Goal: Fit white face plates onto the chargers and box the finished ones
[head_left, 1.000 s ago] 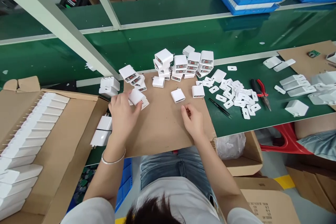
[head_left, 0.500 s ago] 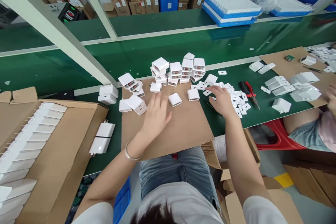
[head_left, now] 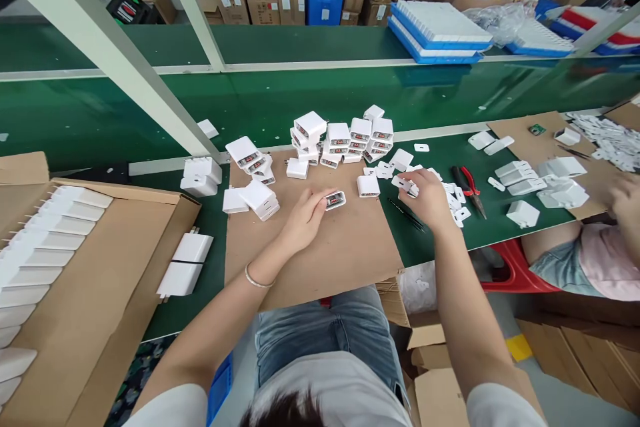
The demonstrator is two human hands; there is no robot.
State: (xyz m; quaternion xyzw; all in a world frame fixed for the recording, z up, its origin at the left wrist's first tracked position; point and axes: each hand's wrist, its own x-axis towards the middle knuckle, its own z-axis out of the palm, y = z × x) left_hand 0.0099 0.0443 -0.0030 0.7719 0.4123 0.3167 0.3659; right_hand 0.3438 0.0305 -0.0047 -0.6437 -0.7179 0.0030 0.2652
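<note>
My left hand (head_left: 303,217) is closed around a white charger body (head_left: 335,200) lying on the brown cardboard sheet (head_left: 320,260); its open end with the circuit shows. My right hand (head_left: 426,197) reaches into the pile of small white cover plates (head_left: 453,200) on the green bench and pinches one plate (head_left: 404,183). Another open charger body (head_left: 369,185) lies between my hands. A stack of open charger bodies (head_left: 345,137) stands at the far edge of the cardboard.
A cardboard box (head_left: 115,267) of finished white chargers sits at the left. Tweezers (head_left: 407,210) and red-handled pliers (head_left: 470,188) lie near the plates. Another person (head_left: 595,247) works at the right. Blue trays (head_left: 440,30) rest on the far conveyor. A slanted white post (head_left: 115,60) crosses the left.
My left hand moved right and closed on the loose charger body on the cardboard. My right hand went from the cardboard to the plate pile and pinched a plate.
</note>
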